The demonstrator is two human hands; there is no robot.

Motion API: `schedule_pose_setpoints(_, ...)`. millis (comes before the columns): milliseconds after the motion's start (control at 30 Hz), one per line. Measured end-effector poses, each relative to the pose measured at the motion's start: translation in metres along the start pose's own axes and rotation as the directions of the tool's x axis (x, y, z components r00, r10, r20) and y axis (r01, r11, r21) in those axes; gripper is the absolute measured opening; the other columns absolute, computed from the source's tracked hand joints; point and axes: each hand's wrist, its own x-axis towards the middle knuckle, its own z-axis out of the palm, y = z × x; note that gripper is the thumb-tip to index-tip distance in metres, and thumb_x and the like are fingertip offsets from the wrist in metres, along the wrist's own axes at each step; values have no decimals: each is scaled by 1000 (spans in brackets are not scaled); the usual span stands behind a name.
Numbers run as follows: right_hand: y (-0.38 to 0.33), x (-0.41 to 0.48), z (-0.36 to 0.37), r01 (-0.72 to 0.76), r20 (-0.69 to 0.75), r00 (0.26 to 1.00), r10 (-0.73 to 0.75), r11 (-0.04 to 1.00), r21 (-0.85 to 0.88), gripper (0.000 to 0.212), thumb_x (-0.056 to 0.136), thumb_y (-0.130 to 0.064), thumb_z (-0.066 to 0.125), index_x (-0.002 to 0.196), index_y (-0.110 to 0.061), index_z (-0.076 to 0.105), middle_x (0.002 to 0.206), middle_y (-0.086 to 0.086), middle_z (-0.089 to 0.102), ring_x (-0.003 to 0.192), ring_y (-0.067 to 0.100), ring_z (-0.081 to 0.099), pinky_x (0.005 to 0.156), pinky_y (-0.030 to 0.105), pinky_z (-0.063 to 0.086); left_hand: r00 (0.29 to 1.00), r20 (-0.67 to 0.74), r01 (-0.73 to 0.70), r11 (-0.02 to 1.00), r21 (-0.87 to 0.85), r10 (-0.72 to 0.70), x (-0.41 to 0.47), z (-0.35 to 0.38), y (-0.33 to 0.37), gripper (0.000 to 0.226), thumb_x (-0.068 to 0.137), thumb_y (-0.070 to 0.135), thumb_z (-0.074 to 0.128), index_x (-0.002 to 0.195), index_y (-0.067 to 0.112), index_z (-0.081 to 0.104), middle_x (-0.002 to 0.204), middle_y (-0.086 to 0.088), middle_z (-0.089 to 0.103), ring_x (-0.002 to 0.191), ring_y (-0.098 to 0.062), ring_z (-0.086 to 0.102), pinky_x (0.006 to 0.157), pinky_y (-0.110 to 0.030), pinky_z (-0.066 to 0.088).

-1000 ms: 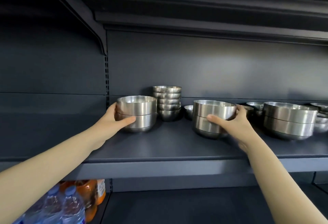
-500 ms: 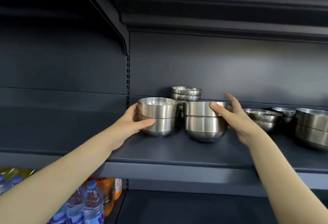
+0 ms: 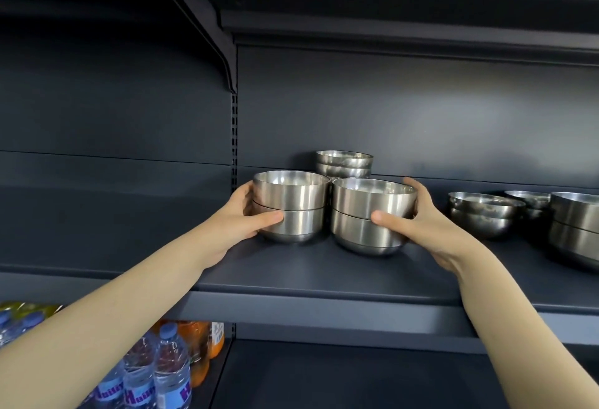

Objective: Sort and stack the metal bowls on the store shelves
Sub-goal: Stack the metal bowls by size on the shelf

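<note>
Two stacks of steel bowls stand side by side on the dark shelf [image 3: 324,279]. My left hand [image 3: 246,220] grips the left bowl stack [image 3: 291,204], two bowls high, thumb across its front and fingers behind. My right hand [image 3: 418,223] grips the right bowl stack [image 3: 369,214], also two bowls, thumb in front and fingers round its far side. The two stacks nearly touch. Behind them, against the back wall, rises a taller stack of small bowls [image 3: 344,163], mostly hidden.
To the right on the same shelf sit a pair of rounded bowls [image 3: 483,214], smaller bowls [image 3: 531,202] behind them, and a large bowl stack [image 3: 573,227] at the frame edge. Water bottles [image 3: 152,376] and orange drink bottles [image 3: 204,343] fill the lower shelf at left.
My right hand has slid its bowl stack leftward until it sits beside the left stack. The view has swung left, so the other bowls lie farther right.
</note>
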Motion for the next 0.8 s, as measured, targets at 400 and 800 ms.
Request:
schedule_pose_setpoints(400,0,-1,7,8,-146,989,1,998,63,126,35,-53,93,141,-34,28,128,-8,54,113,15,58,90,38,52,1000,1,14,1000,21,-14,-3,1,2,76,85,19,72,145,35,28,134,20,49,126,-7,48,105,-36,40)
schedule_pose_setpoints(800,-89,32,35,244,-180,962,-205,941,235,110,56,-41,90,144,-21,28,125,-6,59,103,11,67,78,33,58,1000,9,-4,999,38,4,-6,1,6,78,86,15,71,147,30,24,116,31,47,108,9,48,92,-25,43)
